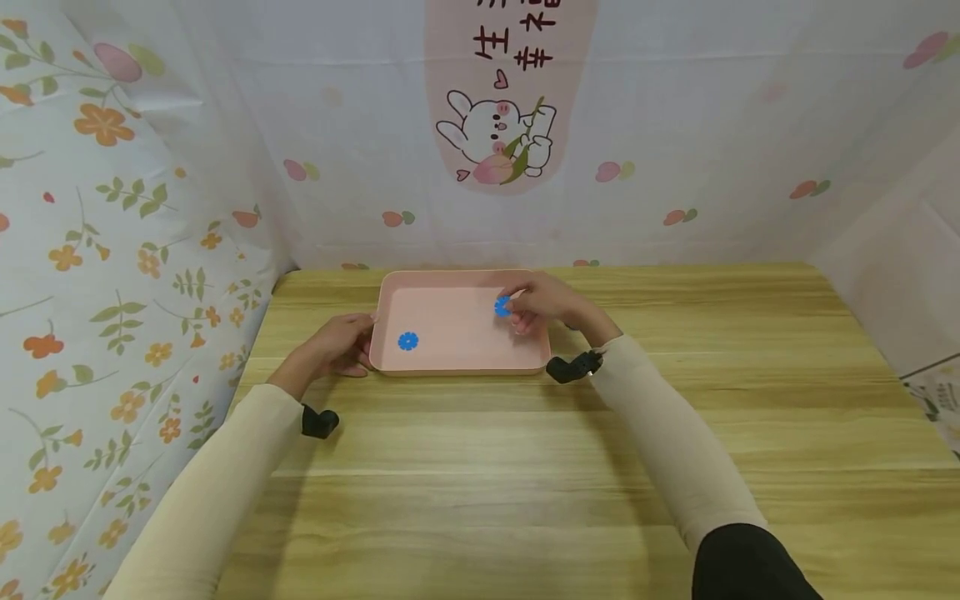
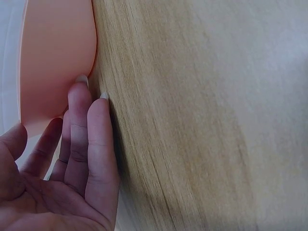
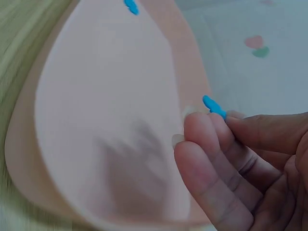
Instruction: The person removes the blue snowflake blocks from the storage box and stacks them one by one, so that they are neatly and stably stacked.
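Note:
A shallow pink tray (image 1: 450,361) lies on the wooden table. My left hand (image 1: 341,346) holds its left end, with the thumb at the rim and the other fingers against the outer wall; the left wrist view shows this hand (image 2: 72,159) close up. Over the tray's right part, my right hand (image 1: 543,302) pinches a blue snowflake disc (image 1: 502,307) between thumb and fingertips. That disc (image 3: 214,107) appears nearly edge-on above the tray in the right wrist view. Another blue snowflake disc (image 1: 408,341) lies flat in the tray's front left corner.
The wooden table (image 1: 465,475) stretches in front of the tray and to its right. Behind it hangs a white printed cloth (image 1: 360,167) with a rabbit picture, and a flowered cloth (image 1: 142,275) covers the left side. Each wrist wears a small black camera mount (image 1: 573,367).

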`<action>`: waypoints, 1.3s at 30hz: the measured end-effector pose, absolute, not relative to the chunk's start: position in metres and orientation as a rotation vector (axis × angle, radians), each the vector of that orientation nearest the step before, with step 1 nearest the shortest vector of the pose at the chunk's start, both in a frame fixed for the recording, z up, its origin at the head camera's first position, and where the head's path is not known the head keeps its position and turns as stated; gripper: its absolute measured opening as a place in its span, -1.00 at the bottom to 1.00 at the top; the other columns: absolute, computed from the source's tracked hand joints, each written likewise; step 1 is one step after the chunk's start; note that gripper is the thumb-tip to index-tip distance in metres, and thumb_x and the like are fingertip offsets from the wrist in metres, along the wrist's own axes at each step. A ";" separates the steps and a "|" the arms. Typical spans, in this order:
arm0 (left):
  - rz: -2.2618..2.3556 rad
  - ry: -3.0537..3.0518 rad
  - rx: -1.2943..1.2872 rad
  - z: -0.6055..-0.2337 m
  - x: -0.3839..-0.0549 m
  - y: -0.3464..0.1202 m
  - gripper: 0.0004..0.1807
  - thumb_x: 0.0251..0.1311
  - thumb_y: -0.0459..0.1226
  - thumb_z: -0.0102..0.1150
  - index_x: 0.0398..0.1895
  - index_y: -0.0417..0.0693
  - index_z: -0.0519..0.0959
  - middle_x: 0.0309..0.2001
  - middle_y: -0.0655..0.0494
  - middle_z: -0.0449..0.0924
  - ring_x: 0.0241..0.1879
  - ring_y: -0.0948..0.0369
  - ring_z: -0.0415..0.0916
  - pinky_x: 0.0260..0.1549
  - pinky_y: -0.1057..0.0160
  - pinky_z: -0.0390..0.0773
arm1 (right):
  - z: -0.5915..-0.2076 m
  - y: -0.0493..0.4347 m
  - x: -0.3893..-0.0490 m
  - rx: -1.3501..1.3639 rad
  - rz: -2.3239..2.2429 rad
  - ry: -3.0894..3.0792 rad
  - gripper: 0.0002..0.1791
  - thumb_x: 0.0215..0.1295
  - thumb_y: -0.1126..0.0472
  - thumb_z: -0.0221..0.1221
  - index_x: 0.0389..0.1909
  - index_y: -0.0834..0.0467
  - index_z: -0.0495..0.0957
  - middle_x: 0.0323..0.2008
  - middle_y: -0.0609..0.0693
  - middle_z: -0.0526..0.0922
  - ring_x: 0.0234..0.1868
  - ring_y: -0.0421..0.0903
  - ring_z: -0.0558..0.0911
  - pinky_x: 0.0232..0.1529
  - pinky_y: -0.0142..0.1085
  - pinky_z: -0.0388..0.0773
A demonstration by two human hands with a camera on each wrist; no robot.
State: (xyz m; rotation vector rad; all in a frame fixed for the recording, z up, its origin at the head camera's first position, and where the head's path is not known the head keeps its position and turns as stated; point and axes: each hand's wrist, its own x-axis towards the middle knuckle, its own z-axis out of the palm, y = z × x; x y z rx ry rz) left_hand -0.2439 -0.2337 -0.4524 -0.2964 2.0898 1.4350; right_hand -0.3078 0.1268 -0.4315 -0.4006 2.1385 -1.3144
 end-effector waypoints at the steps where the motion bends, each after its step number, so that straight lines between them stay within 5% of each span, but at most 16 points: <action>1: 1.434 2.091 -0.298 -0.453 -0.244 -0.234 -0.44 0.48 0.12 -0.28 0.10 -0.17 0.37 -0.39 0.06 0.47 -0.45 0.21 0.54 -0.41 0.17 0.67 | -0.431 0.131 -0.307 -0.397 -1.319 2.139 -0.66 0.40 0.28 0.09 0.13 0.30 0.47 -0.47 0.10 0.61 -0.51 -0.11 0.62 -0.32 -0.22 0.68; 22: 1.434 2.094 -0.295 -0.455 -0.245 -0.234 -0.45 0.48 0.13 -0.28 0.06 -0.17 0.39 -0.39 0.07 0.49 -0.45 0.20 0.55 -0.39 0.15 0.68 | -0.449 0.210 -0.283 0.029 -1.691 2.191 -0.47 0.49 0.28 -0.02 0.38 0.41 0.16 -0.44 0.04 0.62 -0.54 -0.20 0.66 -0.30 -0.25 0.69; 39: 1.426 2.098 -0.284 -0.457 -0.246 -0.237 -0.40 0.47 0.15 -0.28 0.17 -0.17 0.36 -0.37 0.07 0.48 -0.44 0.21 0.55 -0.38 0.14 0.68 | -0.460 0.217 -0.272 0.161 -1.658 2.163 -0.55 0.48 0.29 0.00 0.29 0.39 0.29 -0.49 0.05 0.63 -0.55 -0.16 0.67 -0.35 -0.24 0.69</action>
